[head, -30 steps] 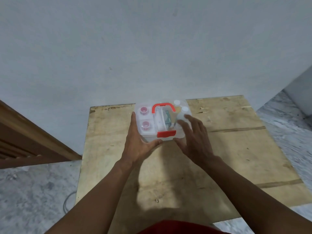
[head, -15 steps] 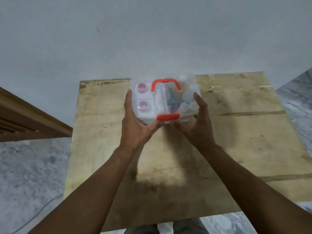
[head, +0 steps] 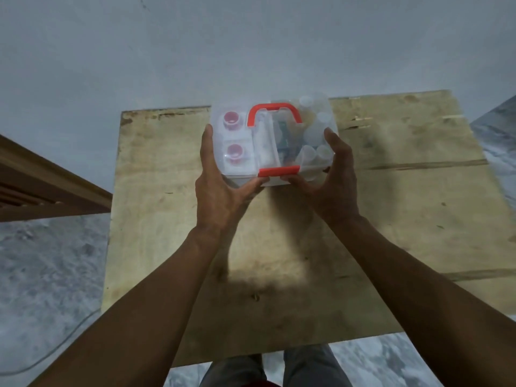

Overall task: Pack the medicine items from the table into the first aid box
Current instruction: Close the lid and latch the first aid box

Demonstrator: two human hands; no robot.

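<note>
The packing is looking done: the table is showing no loose medicine items, and the lid is sitting on the first aid box. The left hand and right hand are gripping the box's left and right sides at the table's far edge, fingers wrapped on it, thumbs by the near red latch. Next, the latch probably needs pressing shut.

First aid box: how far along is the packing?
Nearly done, it seems. Done: the first aid box has its clear lid on, with pink-capped bottles and white containers visible inside; no loose items show on the table. In hand: the left hand and right hand grip its sides, thumbs by the orange latch. Left: probably confirming the latch; I can't tell if it is clicked.
</note>
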